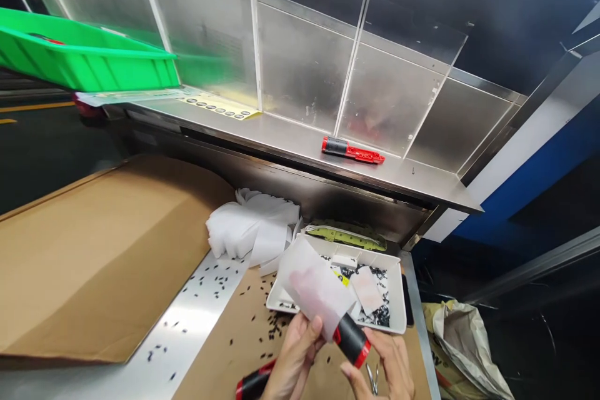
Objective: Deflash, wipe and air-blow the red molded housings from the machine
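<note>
My left hand [293,359] and my right hand [382,362] meet low in the frame. Together they hold a red and black cylinder part [351,339], and a thin white translucent sleeve [314,287] covers its upper end. My left fingers pinch the sleeve's lower edge. My right fingers curl under the part's red end. Just behind stands a white tray [398,300] with small black pieces and white slips. A second red and black part [253,382] lies below my left hand.
A pile of white sleeves [250,228] lies behind the tray. A red and black part [352,150] rests on the steel shelf [290,140]. A green bin [79,56] sits at the upper left. Brown cardboard [89,262] covers the left. Small black pieces are scattered about.
</note>
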`<state>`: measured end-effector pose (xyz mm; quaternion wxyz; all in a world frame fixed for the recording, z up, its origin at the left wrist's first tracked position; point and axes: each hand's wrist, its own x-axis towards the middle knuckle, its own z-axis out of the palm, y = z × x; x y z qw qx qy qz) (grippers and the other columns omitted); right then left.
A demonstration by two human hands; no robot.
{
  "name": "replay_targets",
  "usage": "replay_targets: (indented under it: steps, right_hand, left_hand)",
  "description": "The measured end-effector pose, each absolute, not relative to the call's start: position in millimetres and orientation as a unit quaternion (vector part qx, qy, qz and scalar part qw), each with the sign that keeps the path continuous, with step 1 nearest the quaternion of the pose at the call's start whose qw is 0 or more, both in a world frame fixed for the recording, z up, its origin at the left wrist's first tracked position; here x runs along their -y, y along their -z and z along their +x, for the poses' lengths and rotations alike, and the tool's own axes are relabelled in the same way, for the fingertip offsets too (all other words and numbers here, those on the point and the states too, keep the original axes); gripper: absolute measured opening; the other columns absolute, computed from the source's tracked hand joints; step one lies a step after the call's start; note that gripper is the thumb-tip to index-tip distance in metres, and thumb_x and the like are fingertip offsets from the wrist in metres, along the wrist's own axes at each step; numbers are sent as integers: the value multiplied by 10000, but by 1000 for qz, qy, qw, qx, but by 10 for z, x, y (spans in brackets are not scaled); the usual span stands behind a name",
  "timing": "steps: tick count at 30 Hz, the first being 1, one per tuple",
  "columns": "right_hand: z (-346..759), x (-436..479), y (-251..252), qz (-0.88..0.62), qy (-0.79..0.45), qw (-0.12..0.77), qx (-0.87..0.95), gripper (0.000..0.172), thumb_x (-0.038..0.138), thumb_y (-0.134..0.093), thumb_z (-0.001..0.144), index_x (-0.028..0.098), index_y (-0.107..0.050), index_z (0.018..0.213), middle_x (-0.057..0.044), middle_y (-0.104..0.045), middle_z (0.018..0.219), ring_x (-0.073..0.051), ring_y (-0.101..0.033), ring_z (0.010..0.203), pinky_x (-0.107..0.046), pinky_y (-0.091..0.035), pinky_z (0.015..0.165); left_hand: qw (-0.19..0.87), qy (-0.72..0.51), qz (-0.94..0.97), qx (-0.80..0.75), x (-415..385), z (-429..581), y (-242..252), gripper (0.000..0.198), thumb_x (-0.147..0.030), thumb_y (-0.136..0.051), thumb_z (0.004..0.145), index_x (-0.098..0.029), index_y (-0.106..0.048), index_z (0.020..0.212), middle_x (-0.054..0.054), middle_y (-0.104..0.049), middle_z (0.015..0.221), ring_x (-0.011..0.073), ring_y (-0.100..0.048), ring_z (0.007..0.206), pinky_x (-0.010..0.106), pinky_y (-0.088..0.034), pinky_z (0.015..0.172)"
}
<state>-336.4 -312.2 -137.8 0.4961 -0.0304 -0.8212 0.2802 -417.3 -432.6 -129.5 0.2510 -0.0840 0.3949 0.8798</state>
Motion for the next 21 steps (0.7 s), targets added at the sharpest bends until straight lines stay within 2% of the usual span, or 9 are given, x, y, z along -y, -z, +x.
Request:
replay_targets:
  steps: [3, 8, 10, 13, 15, 18, 21]
  right_hand:
    - [-3400, 3146, 1319, -14, -275, 509, 816, 286, 430, -647, 894, 218, -642, 1086, -86, -723, 893, -234, -664, 770, -364, -536, 686]
    - [-3397, 3125, 1261, -16, -261, 499, 827, 306, 471, -642, 884, 218, -683, 1049, -153, -679, 1161, -289, -657, 982, -414, -553, 764]
    - [-3400, 3086, 1237, 3, -274, 477, 835, 294, 447, -647, 885, 215, -674, 1063, -139, -701, 1140, -293, -658, 1037, -423, -563, 808]
    - [-3404, 3030, 1185, 75, -267, 426, 862, 319, 388, -694, 859, 217, -652, 1125, -86, -756, 1008, -267, -690, 992, -396, -581, 813]
    - [-3398, 3029, 1143, 111, -261, 396, 873, 371, 453, -666, 872, 222, -648, 1162, -83, -758, 1021, -276, -684, 1003, -417, -575, 823]
    - [-3385, 3104, 1097, 110, -290, 367, 877, 445, 552, -433, 966, 240, -672, 1174, -99, -745, 1076, -294, -657, 1045, -487, -529, 874]
    - [-3379, 3225, 1095, 136, -296, 332, 885, 520, 525, -284, 1010, 256, -715, 1123, -90, -752, 1057, -289, -663, 1023, -519, -490, 906]
  left_hand:
    - [278, -876, -83, -385, 4293, -4051, 1335, 810, -539, -904, 509, -159, -628, 1170, 144, -696, 1202, 351, -547, 1244, 398, -478, 1011]
    - [329, -871, -84, -356, 4347, -3929, 1326, 736, -437, -947, 473, -143, -685, 1094, 157, -711, 1168, 360, -520, 1271, 401, -382, 1094]
    - [366, -867, -87, -328, 4393, -3915, 1338, 702, -404, -962, 447, -126, -713, 1042, 166, -727, 1115, 377, -525, 1258, 423, -378, 1090]
    - [425, -864, -105, -249, 4466, -3921, 1377, 607, -440, -945, 474, -129, -742, 954, 156, -744, 1044, 380, -560, 1211, 434, -461, 986]
    - [447, -867, -121, -184, 4521, -3924, 1391, 571, -474, -920, 515, -142, -743, 946, 140, -748, 1030, 358, -599, 1152, 400, -515, 865]
    - [464, -870, -137, -92, 4622, -3885, 1374, 622, -473, -893, 572, -135, -707, 1060, 135, -740, 1054, 323, -644, 1050, 408, -539, 785]
    - [467, -871, -153, -26, 4724, -3772, 1355, 657, -412, -899, 592, -75, -662, 1103, 140, -741, 977, 281, -675, 901, 444, -556, 783]
